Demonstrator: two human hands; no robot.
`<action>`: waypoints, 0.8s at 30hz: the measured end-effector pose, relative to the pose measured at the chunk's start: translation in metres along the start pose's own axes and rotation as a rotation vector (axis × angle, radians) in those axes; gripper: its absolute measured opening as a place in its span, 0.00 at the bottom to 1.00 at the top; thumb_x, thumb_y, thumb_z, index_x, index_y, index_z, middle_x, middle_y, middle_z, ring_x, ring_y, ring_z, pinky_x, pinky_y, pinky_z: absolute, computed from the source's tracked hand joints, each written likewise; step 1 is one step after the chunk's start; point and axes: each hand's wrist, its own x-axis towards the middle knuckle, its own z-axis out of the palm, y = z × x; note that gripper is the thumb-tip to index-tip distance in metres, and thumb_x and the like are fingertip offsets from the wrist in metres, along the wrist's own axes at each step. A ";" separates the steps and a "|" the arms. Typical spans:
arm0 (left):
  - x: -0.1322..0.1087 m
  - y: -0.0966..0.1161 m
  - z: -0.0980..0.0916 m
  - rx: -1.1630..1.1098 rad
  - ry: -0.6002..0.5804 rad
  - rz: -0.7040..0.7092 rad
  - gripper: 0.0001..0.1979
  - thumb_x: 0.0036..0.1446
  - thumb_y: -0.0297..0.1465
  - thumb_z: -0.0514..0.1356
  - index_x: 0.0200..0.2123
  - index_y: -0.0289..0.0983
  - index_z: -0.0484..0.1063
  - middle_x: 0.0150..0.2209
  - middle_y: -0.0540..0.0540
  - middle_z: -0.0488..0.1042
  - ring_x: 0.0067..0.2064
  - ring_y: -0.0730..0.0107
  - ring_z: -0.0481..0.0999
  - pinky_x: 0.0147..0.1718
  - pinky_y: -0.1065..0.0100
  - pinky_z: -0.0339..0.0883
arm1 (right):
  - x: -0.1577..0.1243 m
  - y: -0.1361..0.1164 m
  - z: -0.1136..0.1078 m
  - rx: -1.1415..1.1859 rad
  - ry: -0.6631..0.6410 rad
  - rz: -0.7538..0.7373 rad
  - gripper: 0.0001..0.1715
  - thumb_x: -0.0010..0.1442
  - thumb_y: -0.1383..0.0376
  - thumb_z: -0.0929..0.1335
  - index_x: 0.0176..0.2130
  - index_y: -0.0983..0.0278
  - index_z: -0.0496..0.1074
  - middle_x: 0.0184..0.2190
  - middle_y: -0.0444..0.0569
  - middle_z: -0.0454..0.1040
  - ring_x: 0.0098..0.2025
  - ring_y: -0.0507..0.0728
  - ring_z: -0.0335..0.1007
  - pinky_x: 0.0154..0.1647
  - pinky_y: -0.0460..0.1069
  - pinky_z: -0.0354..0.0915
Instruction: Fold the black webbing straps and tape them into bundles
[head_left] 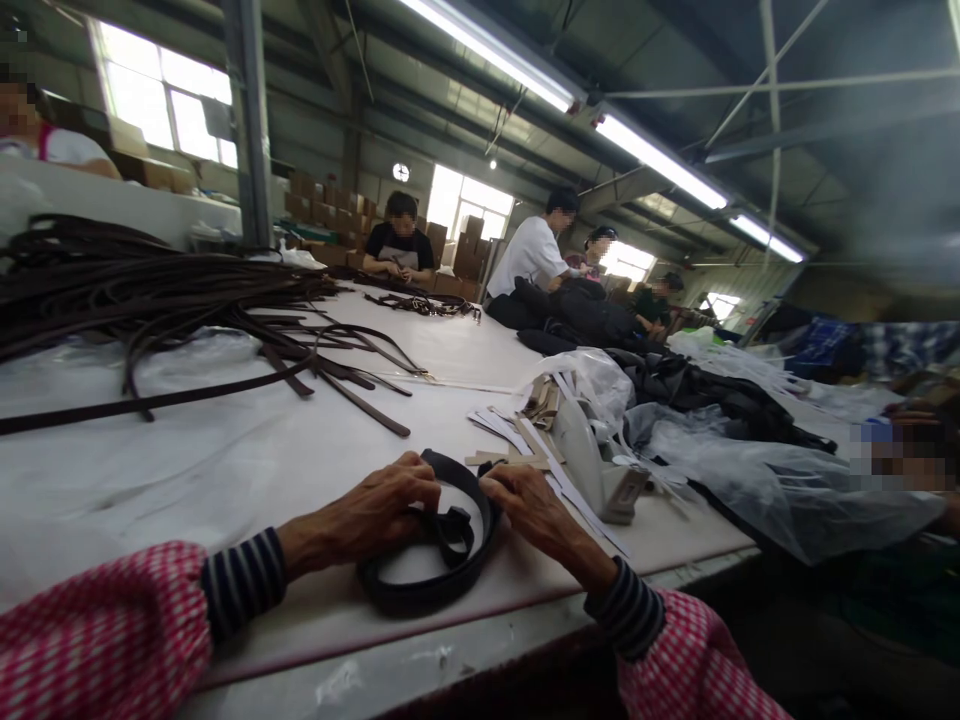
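Note:
A coiled black belt (439,590) lies on the white table (247,460) near its front edge. My left hand (375,510) grips the coil's left side with fingers curled round the strap. On the coil's right side, my right hand (529,505) pinches the strap with closed fingers. Both wrists wear striped cuffs under red checked sleeves. The belt's folded end sits between the two hands.
A big heap of dark straps (150,300) covers the table's left. Paper strips (525,435), a grey tool (596,470), clear plastic bags (750,470) and dark garments (705,390) lie to the right. Several people work at the far end; another person sits at the right edge.

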 end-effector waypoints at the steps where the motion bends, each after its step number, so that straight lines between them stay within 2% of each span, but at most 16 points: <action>1: 0.000 0.002 0.000 0.000 0.003 0.012 0.10 0.55 0.17 0.60 0.33 0.39 0.69 0.39 0.49 0.73 0.46 0.62 0.68 0.47 0.64 0.65 | 0.003 0.002 0.002 0.007 0.003 -0.003 0.16 0.66 0.66 0.63 0.30 0.65 0.76 0.29 0.47 0.75 0.33 0.55 0.69 0.37 0.48 0.59; 5: 0.000 0.008 0.000 -0.023 -0.001 0.109 0.13 0.54 0.14 0.56 0.33 0.39 0.69 0.42 0.48 0.74 0.47 0.64 0.69 0.49 0.64 0.64 | 0.005 0.008 0.003 -0.065 0.014 0.024 0.16 0.58 0.73 0.64 0.39 0.61 0.79 0.39 0.48 0.76 0.42 0.56 0.71 0.44 0.49 0.62; 7: 0.000 0.006 0.001 -0.047 0.010 0.150 0.13 0.54 0.15 0.55 0.34 0.39 0.70 0.46 0.47 0.74 0.50 0.62 0.70 0.51 0.63 0.64 | 0.004 0.008 0.002 -0.168 0.043 -0.009 0.18 0.57 0.73 0.65 0.43 0.60 0.78 0.48 0.50 0.73 0.50 0.58 0.69 0.49 0.51 0.62; 9: -0.001 0.002 0.003 -0.049 0.018 0.176 0.13 0.55 0.16 0.54 0.36 0.39 0.70 0.49 0.45 0.74 0.52 0.61 0.70 0.52 0.61 0.65 | 0.006 0.007 0.001 -0.235 0.040 -0.062 0.20 0.56 0.73 0.65 0.46 0.59 0.76 0.52 0.51 0.70 0.53 0.59 0.66 0.51 0.51 0.61; 13: -0.004 -0.010 0.008 -0.042 0.017 0.201 0.14 0.55 0.17 0.54 0.40 0.40 0.71 0.44 0.44 0.75 0.47 0.61 0.74 0.49 0.61 0.67 | 0.018 0.007 0.009 -0.180 0.002 -0.115 0.18 0.54 0.76 0.62 0.41 0.63 0.75 0.43 0.50 0.71 0.44 0.56 0.69 0.47 0.50 0.62; 15: -0.005 -0.014 0.011 -0.067 0.030 0.215 0.16 0.55 0.17 0.54 0.43 0.40 0.70 0.43 0.44 0.75 0.45 0.62 0.74 0.48 0.62 0.68 | 0.025 0.008 0.014 -0.098 0.050 -0.122 0.17 0.52 0.78 0.61 0.36 0.64 0.74 0.40 0.50 0.72 0.42 0.55 0.69 0.47 0.50 0.62; 18: -0.005 -0.015 0.012 -0.153 0.048 0.306 0.21 0.54 0.16 0.53 0.48 0.40 0.69 0.46 0.43 0.75 0.47 0.62 0.74 0.50 0.62 0.68 | 0.031 0.002 0.017 0.068 0.124 -0.102 0.14 0.51 0.78 0.62 0.33 0.65 0.72 0.35 0.49 0.73 0.40 0.56 0.70 0.45 0.50 0.63; 20: -0.004 -0.013 0.012 -0.205 0.046 0.363 0.24 0.53 0.15 0.52 0.51 0.40 0.67 0.49 0.42 0.74 0.51 0.62 0.73 0.52 0.61 0.68 | 0.033 -0.008 0.018 0.186 0.131 -0.061 0.10 0.55 0.75 0.63 0.34 0.65 0.71 0.33 0.48 0.73 0.37 0.55 0.70 0.41 0.49 0.64; 22: -0.004 -0.011 0.011 -0.225 0.031 0.371 0.24 0.53 0.14 0.51 0.49 0.40 0.67 0.49 0.42 0.74 0.52 0.62 0.73 0.53 0.60 0.67 | 0.035 -0.018 0.019 0.278 0.116 -0.014 0.06 0.58 0.70 0.65 0.38 0.64 0.70 0.32 0.47 0.73 0.35 0.55 0.71 0.37 0.49 0.64; 24: -0.004 -0.009 0.010 -0.224 0.022 0.360 0.22 0.53 0.14 0.51 0.47 0.39 0.68 0.48 0.43 0.74 0.51 0.62 0.73 0.51 0.61 0.68 | 0.036 -0.026 0.023 0.326 0.092 0.003 0.13 0.56 0.69 0.68 0.43 0.64 0.68 0.32 0.46 0.74 0.34 0.55 0.72 0.34 0.48 0.65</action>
